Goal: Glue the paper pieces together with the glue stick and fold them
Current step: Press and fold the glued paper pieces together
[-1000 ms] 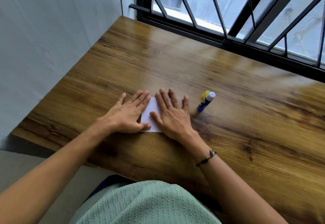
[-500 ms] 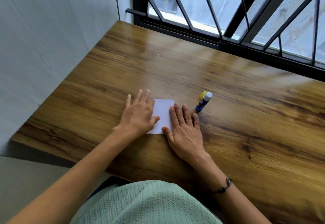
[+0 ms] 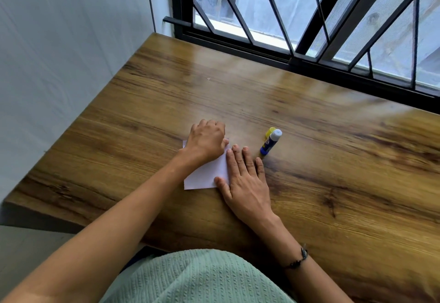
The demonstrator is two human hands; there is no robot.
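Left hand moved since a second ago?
Yes. The left hand has slid away from the person to the far edge of the white paper, fingers now curled, judged against the blue glue stick lying in place.

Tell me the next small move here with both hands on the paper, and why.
Probably slide the left hand along the paper's far edge to press it flat while the right hand stays put. The right hand lies flat, pinning the right side; the left is curled over the far corner. The glue stick lies untouched on the table, its yellow cap beside it, so no gluing seems due.
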